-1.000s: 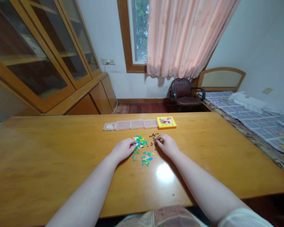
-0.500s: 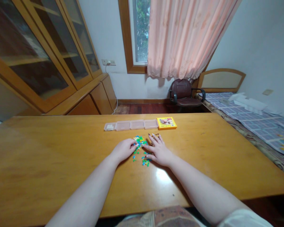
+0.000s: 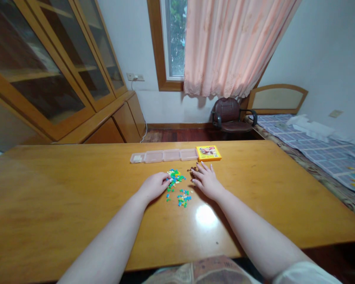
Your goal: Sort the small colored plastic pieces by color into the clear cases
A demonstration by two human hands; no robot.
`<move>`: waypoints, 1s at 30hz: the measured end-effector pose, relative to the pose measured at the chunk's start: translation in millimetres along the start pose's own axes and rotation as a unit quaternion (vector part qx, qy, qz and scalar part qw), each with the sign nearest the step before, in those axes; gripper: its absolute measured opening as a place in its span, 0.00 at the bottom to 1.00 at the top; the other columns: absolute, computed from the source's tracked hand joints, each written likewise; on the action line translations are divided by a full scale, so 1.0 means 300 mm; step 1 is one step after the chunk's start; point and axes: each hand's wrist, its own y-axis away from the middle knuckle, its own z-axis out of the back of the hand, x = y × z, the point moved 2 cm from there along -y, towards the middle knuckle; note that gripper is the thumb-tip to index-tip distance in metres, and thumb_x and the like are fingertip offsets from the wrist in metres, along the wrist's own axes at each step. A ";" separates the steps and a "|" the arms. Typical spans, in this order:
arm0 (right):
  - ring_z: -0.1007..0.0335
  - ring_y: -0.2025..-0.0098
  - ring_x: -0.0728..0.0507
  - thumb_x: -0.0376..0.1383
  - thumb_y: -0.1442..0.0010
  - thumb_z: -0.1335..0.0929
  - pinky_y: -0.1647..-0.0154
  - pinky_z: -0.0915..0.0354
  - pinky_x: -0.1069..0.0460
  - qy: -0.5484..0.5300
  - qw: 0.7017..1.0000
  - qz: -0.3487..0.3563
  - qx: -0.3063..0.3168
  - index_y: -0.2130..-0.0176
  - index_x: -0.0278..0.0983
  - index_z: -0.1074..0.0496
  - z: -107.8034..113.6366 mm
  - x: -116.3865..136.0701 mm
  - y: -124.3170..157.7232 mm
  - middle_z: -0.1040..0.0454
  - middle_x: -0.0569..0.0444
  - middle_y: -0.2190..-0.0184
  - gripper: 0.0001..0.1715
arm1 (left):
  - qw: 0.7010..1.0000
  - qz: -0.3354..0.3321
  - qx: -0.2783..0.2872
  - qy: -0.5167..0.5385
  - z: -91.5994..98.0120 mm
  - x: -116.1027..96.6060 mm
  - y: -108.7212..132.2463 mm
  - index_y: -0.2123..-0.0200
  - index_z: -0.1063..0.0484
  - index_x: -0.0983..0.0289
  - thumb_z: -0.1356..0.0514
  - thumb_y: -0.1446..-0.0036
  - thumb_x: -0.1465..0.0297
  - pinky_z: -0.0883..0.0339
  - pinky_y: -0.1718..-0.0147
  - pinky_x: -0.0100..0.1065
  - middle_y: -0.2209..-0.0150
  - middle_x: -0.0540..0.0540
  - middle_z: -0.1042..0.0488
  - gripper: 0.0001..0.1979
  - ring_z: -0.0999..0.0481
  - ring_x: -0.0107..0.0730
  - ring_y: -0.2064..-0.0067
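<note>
Right hand lies palm down with its fingers fanned apart, the fingertips at a patch of brown toy bricks, partly covering them; it does not grip any that can be seen. Left hand has its thumb and fingers drawn close together at the left edge of a pile of green, blue, yellow and cream toy bricks; whether a brick is pinched between the fingertips, I cannot tell. Nearer the person, a smaller cluster of green, blue and cream bricks lies loose on the wooden table, between the forearms. Beyond the hands, a row of clear plastic trays stretches sideways, its right end meeting the left side of a yellow box with a printed top. Something pale lies in the leftmost tray. Behind the table stands a dark brown armchair, below a pink curtain.
</note>
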 end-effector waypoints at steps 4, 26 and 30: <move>0.47 0.35 0.38 0.54 0.36 0.40 0.35 0.54 0.36 -0.327 0.945 -0.003 -0.023 0.40 0.45 0.37 -0.063 0.007 0.012 0.41 0.45 0.37 0.31 | 1.000 -0.002 -0.001 0.003 -0.002 -0.001 0.000 0.65 0.24 0.61 0.48 0.39 0.63 0.38 0.65 0.31 0.66 0.55 0.23 0.13 0.26 0.36 0.63; 0.40 0.38 0.40 0.55 0.36 0.42 0.38 0.47 0.38 -0.468 0.883 0.000 0.038 0.42 0.43 0.37 -0.112 0.032 0.021 0.36 0.43 0.40 0.30 | 1.000 0.023 0.015 -0.003 0.056 0.037 0.010 0.64 0.24 0.59 0.42 0.45 0.64 0.37 0.64 0.32 0.65 0.53 0.23 0.09 0.26 0.37 0.63; 0.39 0.40 0.40 0.54 0.36 0.39 0.38 0.47 0.39 -0.397 0.918 0.018 -0.003 0.43 0.45 0.35 -0.081 0.003 0.016 0.34 0.45 0.42 0.28 | 0.999 -0.027 0.033 0.004 0.042 0.039 0.011 0.61 0.24 0.58 0.42 0.45 0.68 0.36 0.60 0.33 0.62 0.53 0.24 0.09 0.26 0.36 0.61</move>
